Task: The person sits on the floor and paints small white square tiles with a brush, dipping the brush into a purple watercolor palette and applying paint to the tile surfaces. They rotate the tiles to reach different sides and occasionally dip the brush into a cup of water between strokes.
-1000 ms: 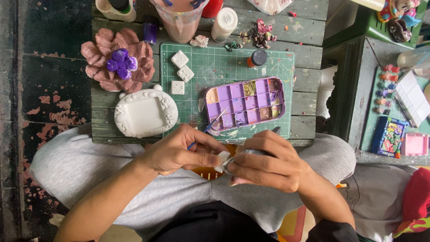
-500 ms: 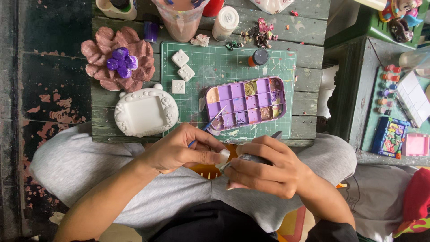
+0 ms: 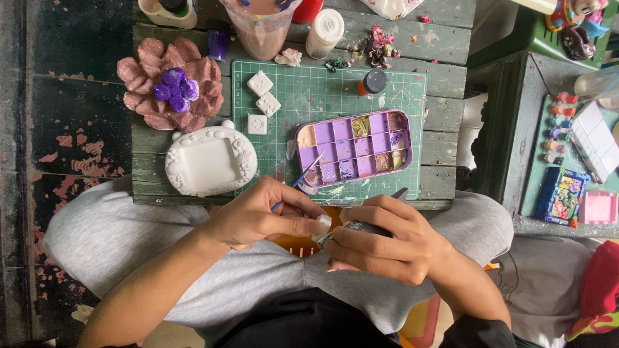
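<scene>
Small white piece (image 3: 324, 223): pinched between the fingertips of both hands, over the lap, just below the table edge; surface looks unpainted as far as visible.
Left hand (image 3: 258, 216): curled, thumb and forefinger closed on the white piece; a blue-handled paintbrush (image 3: 303, 178) gripped in the same hand, bristle end angled up toward the palette.
Right hand (image 3: 380, 248): fingers closed around a dark, crumpled tube-like object (image 3: 361, 227), fingertips meeting the white piece; what the object is cannot be told.
Purple paint palette (image 3: 353, 147): just above the hands on a green cutting mat (image 3: 322, 96); several wells already filled with colour.
Three small white square tiles (image 3: 261, 103): above the left hand, bare white.
White ornate frame casting (image 3: 209, 161): beside the left hand, unpainted.
Flower casting (image 3: 171, 84): further up-left, brownish-pink petals, purple centre; judged finished.
Progress: one casting coloured, white pieces left to paint.
</scene>
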The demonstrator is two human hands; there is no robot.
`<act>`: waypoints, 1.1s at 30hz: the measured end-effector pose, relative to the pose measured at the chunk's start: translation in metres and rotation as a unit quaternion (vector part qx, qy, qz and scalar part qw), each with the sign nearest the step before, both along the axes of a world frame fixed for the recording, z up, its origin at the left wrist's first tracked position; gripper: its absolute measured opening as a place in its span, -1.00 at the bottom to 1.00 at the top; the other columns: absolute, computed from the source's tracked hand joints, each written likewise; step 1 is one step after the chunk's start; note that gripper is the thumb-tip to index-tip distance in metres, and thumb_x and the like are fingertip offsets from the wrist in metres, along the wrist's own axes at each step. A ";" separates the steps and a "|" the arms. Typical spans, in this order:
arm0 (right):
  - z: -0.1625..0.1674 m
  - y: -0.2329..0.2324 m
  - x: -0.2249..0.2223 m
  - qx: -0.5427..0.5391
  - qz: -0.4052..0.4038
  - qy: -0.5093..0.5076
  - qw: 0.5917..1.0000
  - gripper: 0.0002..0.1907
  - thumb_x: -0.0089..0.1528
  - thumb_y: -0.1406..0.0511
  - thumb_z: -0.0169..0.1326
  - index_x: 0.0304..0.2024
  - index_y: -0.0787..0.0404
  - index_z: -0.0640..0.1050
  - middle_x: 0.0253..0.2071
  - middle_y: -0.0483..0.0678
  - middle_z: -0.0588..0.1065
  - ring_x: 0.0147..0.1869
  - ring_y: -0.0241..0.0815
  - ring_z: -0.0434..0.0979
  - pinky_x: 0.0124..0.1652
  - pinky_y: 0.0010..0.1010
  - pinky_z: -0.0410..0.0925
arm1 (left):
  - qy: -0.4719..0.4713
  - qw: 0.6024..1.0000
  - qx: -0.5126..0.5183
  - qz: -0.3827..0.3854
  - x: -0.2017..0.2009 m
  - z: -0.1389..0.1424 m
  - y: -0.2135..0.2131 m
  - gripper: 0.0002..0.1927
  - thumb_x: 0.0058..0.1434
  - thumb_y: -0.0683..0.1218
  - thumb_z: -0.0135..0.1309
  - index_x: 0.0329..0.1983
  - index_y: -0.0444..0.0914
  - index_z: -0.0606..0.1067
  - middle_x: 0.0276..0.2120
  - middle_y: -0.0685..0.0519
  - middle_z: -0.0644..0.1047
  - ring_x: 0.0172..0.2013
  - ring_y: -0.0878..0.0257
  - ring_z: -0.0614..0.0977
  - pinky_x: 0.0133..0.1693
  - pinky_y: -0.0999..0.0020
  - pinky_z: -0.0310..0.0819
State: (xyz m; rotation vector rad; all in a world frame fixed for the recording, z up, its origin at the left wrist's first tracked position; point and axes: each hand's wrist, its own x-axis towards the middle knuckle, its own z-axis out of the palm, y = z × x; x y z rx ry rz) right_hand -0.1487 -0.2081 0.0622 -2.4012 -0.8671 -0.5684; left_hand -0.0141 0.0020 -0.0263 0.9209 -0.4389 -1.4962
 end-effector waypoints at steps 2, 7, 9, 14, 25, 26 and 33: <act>0.001 0.000 0.000 -0.017 -0.036 0.000 0.999 -0.69 0.21 0.21 0.44 -0.08 0.18 0.65 -0.05 -0.13 0.52 -0.07 -0.08 0.57 -0.23 -0.31 0.44 | 0.023 0.998 0.060 -0.014 0.001 -0.001 0.002 -0.63 0.18 -0.12 0.34 -0.06 -0.49 0.64 -0.45 0.04 0.61 -0.57 0.54 0.38 -0.59 0.64 0.10; 0.000 0.001 -0.002 0.000 -0.017 0.005 1.000 -0.65 0.22 0.19 0.45 -0.06 0.21 0.64 -0.05 -0.14 0.52 -0.06 -0.09 0.60 -0.22 -0.30 0.44 | 0.000 0.998 0.060 -0.007 -0.001 -0.002 0.000 -0.64 0.16 -0.14 0.34 -0.05 -0.47 0.63 -0.42 0.05 0.64 -0.52 0.54 0.47 -0.56 0.61 0.16; -0.002 0.000 -0.001 0.006 -0.013 0.008 1.000 -0.65 0.21 0.20 0.45 -0.06 0.20 0.64 -0.04 -0.14 0.52 -0.08 -0.09 0.59 -0.23 -0.30 0.44 | 0.019 0.998 0.065 -0.009 0.000 -0.003 0.001 -0.65 0.17 -0.16 0.32 -0.04 -0.48 0.63 -0.42 0.05 0.65 -0.55 0.55 0.46 -0.59 0.58 0.12; -0.003 -0.012 0.002 0.023 -0.079 -0.024 0.996 -0.66 0.17 0.23 0.43 -0.08 0.20 0.64 -0.08 -0.09 0.50 -0.10 -0.07 0.57 -0.21 -0.25 0.44 | 0.123 0.992 0.012 -0.021 0.005 -0.004 0.006 -0.69 0.26 -0.20 0.26 0.01 -0.49 0.60 -0.48 0.12 0.53 -0.64 0.57 0.21 -0.64 0.55 -0.11; -0.010 0.003 -0.008 -0.020 -0.063 -0.062 0.996 -0.67 0.21 0.18 0.46 -0.07 0.13 0.67 -0.07 -0.14 0.51 -0.06 -0.10 0.60 -0.17 -0.27 0.43 | 0.129 0.991 0.026 -0.027 0.005 0.000 0.003 -0.67 0.25 -0.17 0.21 0.01 -0.48 0.59 -0.44 0.10 0.57 -0.66 0.57 0.21 -0.67 0.55 -0.13; -0.011 0.004 -0.007 -0.022 -0.062 -0.064 0.996 -0.67 0.21 0.18 0.46 -0.07 0.13 0.67 -0.07 -0.14 0.51 -0.07 -0.09 0.59 -0.17 -0.27 0.43 | 0.131 0.991 0.021 -0.029 0.005 0.000 0.004 -0.68 0.26 -0.17 0.22 0.01 -0.48 0.59 -0.44 0.10 0.55 -0.65 0.56 0.21 -0.67 0.54 -0.12; -0.009 0.000 -0.005 -0.033 -0.110 -0.074 0.991 -0.72 0.15 0.25 0.45 -0.11 0.10 0.68 -0.08 -0.12 0.52 -0.09 -0.07 0.58 -0.18 -0.25 0.43 | 0.135 0.990 0.004 -0.037 0.005 0.001 0.003 -0.70 0.26 -0.18 0.23 -0.01 -0.48 0.60 -0.46 0.13 0.52 -0.64 0.57 0.20 -0.66 0.55 -0.12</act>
